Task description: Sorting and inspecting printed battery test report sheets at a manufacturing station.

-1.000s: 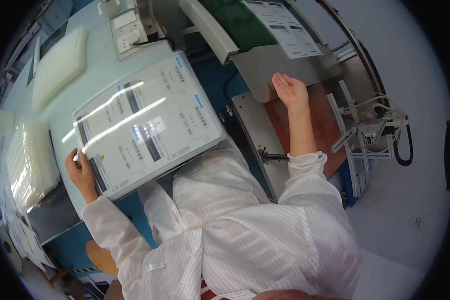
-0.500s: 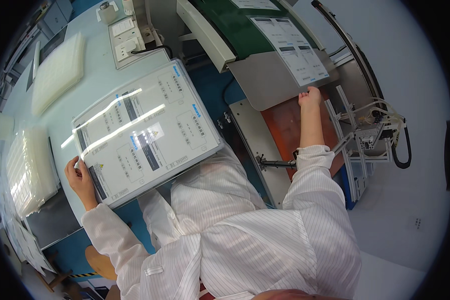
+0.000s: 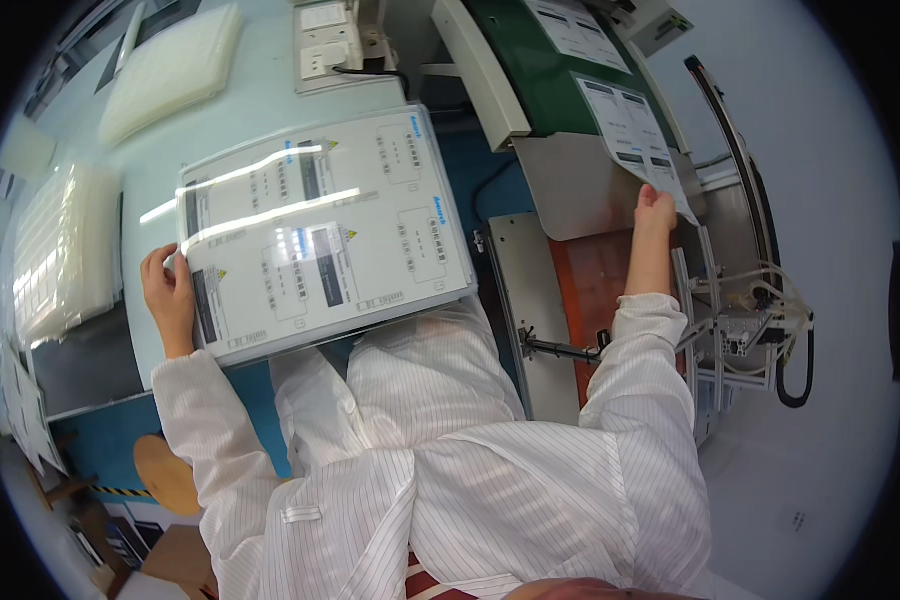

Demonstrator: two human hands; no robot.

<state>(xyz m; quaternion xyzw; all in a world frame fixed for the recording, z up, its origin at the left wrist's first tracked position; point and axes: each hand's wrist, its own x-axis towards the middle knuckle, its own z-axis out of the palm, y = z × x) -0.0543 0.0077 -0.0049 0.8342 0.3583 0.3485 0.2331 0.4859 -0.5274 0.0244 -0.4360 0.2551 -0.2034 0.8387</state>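
Observation:
My right hand (image 3: 655,212) is closed on the near edge of a thin printed sheet (image 3: 632,125). That sheet's near edge curls up off a grey metal plate (image 3: 562,185), while its far part lies on a green conveyor belt (image 3: 510,60). At the left, my left hand (image 3: 170,295) rests beside the left edge of a stack of clear-covered printed sheets (image 3: 375,240), thumb apart from the fingers and nothing visible in them. The stack lies squared up on the pale table, with bright glare across its top.
Another printed sheet (image 3: 582,35) lies farther up the belt. Translucent white pads (image 3: 175,70) and a plastic-wrapped stack (image 3: 70,255) sit on the table's left. A power socket panel (image 3: 325,45) is behind the stack. A metal frame with tubing (image 3: 745,335) stands at the right.
My right hand now has the sheet's near edge lifted and curled; before, the sheet lay flat. A second sheet has come further into view on the belt. The whole view has shifted slightly.

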